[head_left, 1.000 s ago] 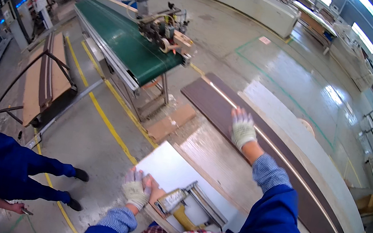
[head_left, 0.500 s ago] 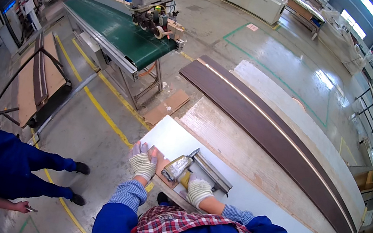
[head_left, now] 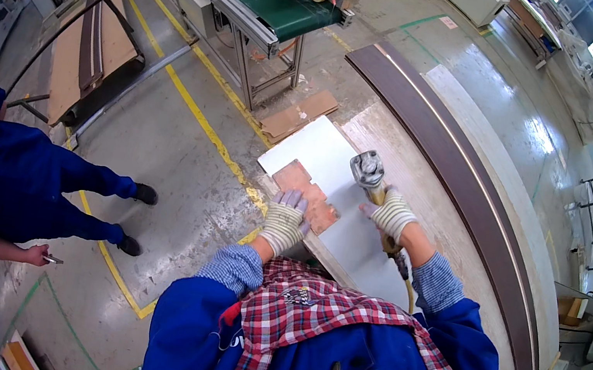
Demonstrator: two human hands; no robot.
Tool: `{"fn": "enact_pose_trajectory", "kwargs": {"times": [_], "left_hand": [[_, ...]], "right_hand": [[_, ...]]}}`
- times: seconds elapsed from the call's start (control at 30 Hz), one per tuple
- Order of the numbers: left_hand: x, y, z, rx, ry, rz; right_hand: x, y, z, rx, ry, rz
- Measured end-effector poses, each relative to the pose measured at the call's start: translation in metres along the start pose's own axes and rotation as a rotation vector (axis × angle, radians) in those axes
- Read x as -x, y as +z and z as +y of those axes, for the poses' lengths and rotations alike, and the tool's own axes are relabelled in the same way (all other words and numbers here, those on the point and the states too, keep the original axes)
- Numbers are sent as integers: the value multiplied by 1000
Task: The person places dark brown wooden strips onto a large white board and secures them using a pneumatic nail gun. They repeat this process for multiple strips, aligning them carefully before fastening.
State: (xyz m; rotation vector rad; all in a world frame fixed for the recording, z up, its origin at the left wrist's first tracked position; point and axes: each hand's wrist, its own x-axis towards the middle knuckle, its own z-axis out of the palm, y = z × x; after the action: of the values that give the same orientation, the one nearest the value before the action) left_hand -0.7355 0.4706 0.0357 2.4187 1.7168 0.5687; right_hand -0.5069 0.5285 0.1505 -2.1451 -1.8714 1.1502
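Handheld power tool clasped in right grip, raised over white panel; its aim could be dragged off by a snagged hose below that grip; brown notched piece, left of it, could be skewed if lightly pressed by left grip, whether pinching cannot be told

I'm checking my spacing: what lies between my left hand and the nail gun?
In the head view, a notched brown piece, then white board, lie between your left hand and the nail gun.
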Motion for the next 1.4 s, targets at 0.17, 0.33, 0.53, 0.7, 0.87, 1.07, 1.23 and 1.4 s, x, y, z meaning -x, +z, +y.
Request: {"fn": "enact_pose_trajectory", "kwargs": {"times": [0.17, 0.33, 0.53, 0.7, 0.87, 1.07, 1.23, 1.4], "left_hand": [[11, 23, -2, 84, -34, 138], [9, 22, -10, 106, -20, 131], [10, 13, -14, 93, -6, 87], [-25, -2, -41, 103, -72, 93], [-56, -1, -67, 152, -10, 16], [-51, 17, -58, 38, 188, -28], [-55, 31, -57, 5, 205, -137], [-57, 37, -58, 16, 206, -210]], "right_hand": [[-8, -14, -28, -111, -99, -129], [-34, -4, -56, -155, -105, -402], [-28, 5, -55, -181, -4, -503], [-31, 13, -64, -177, -85, -472], [-36, 15, -65, -129, -111, -543], [-29, 11, -43, -125, -76, -551], [-41, 18, -31, -164, -31, -566], [-46, 19, -26, -145, -19, -553]]}}
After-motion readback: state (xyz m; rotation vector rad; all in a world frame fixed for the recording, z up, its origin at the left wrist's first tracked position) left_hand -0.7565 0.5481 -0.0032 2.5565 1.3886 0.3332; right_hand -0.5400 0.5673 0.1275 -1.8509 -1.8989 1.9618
